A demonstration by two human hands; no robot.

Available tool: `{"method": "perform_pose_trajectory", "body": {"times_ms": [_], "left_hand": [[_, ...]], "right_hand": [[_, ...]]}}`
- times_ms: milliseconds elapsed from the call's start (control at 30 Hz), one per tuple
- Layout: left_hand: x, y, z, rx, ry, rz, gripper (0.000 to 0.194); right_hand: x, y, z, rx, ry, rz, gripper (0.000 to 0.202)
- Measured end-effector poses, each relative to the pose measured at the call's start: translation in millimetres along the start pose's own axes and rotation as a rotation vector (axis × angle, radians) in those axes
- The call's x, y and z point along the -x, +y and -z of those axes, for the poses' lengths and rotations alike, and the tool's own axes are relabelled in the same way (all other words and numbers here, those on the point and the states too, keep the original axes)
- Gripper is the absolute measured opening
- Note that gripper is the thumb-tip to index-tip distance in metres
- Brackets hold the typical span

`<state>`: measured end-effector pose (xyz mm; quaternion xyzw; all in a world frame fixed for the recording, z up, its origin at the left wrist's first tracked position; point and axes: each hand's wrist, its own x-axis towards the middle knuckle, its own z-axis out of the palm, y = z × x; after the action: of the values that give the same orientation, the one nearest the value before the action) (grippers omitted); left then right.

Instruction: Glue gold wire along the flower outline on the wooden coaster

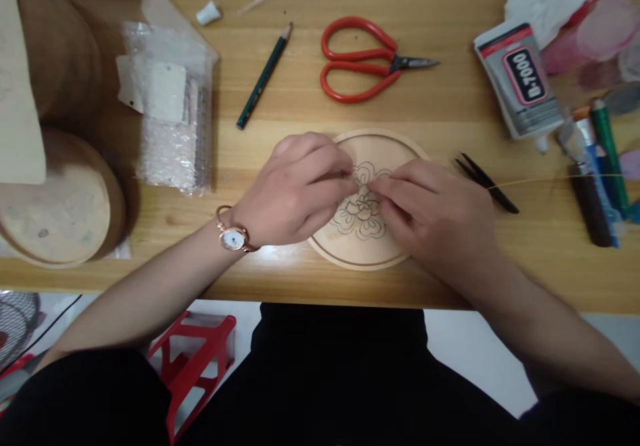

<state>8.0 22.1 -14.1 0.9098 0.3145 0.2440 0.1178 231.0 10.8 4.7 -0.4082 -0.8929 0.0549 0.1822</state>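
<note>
A round wooden disc [370, 253] with a raised rim lies near the table's front edge, bearing a flower drawn in dark lines [367, 223]. Over the flower's middle, my left hand [300, 189] and my right hand [440, 213] almost meet, both with fingers pinched. Whatever sits between the left fingertips is too small to make out. A thin yellow thread [535, 181] runs from my right hand toward the right edge; its end at the fingers is hidden. Black tweezers [487, 183] lie just right of that hand, under the thread.
Red-handled scissors [360, 59] and a dark green pencil [265, 76] lie beyond the disc. At right are a glue box [520, 79], brushes [595, 159] and pink containers [605, 26]. Bubble-wrapped packs [175, 126] and another wooden disc [60, 199] are at left.
</note>
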Motion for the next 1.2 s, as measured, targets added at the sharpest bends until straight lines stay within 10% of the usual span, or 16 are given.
{"method": "perform_pose_trajectory", "body": {"times_ms": [1200], "left_hand": [[-0.6, 5.6, -0.9, -0.139, 0.027, -0.039, 0.016]], "right_hand": [[-0.1, -0.7, 2.2, 0.034, 0.0, 0.039, 0.022]]}}
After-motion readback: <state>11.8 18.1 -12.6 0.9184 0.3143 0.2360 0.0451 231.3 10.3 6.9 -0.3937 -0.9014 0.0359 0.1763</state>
